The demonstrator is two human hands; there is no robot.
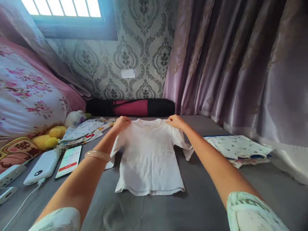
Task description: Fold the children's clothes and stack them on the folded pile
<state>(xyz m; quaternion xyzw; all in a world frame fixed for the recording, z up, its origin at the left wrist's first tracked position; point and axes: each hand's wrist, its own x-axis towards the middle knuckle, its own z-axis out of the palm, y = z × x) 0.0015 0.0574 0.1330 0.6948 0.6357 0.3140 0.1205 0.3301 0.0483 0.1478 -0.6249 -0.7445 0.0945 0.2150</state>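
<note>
Left of the white shirt (150, 157) lie a power bank (45, 165) and, nearer to it, a phone (69, 162). The left hand (123, 122) pinches its left shoulder. The shirt spreads over the grey sheet (192, 207), collar at the far end. The right hand (176, 122) pinches its right shoulder. Right of the shirt sits a stack of folded cloth (238, 146).

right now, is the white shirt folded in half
No, the white shirt is spread open at full width, with the left hand at one shoulder and the right hand at the other.
</note>
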